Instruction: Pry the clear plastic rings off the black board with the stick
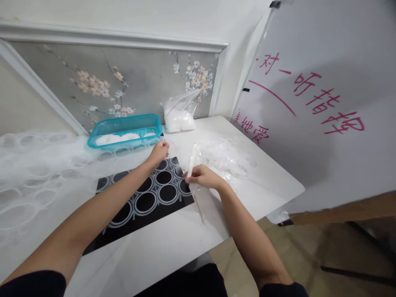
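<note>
White stick pinched upright in right hand grip above table, long axis near vertical, tip slightly away; left hand fingers curled at far edge of black ringed tray, beside teal basket, grip state unclear.

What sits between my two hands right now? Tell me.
In the head view, the far corner of the black ring-patterned tray lies between the left hand and the right hand, which holds a white stick.
</note>
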A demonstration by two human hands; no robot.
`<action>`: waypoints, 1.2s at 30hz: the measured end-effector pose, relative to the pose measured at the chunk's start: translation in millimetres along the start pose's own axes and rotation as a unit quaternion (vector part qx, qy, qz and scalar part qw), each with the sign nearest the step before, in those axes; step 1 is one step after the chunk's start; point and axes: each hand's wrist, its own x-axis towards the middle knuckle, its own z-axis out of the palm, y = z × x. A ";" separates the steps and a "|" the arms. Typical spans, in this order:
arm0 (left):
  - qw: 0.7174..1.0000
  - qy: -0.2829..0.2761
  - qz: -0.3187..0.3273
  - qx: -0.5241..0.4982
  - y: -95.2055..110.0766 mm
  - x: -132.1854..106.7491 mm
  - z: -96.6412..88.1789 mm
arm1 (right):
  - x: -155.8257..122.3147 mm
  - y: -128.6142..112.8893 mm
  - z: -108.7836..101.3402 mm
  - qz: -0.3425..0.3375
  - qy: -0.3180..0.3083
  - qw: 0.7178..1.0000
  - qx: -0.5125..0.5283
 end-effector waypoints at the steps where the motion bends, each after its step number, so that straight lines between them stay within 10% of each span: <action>1: 1.000 0.008 -0.002 -0.010 -1.3 -0.1 0.3 | -1.1 0.4 -2.8 0.006 -0.001 1.000 0.011; 14: 0.952 -0.200 0.227 0.040 21.0 -50.4 -0.8 | -4.1 4.6 -7.7 0.024 -0.038 0.999 0.027; 26: 0.995 0.038 0.045 0.086 -18.0 -29.8 -18.3 | -4.8 -2.1 -9.7 0.066 -0.033 0.997 -0.016; 36: 0.995 0.003 0.084 0.053 -0.2 -33.1 -29.5 | -27.0 -4.0 -38.5 0.073 0.006 0.993 -0.098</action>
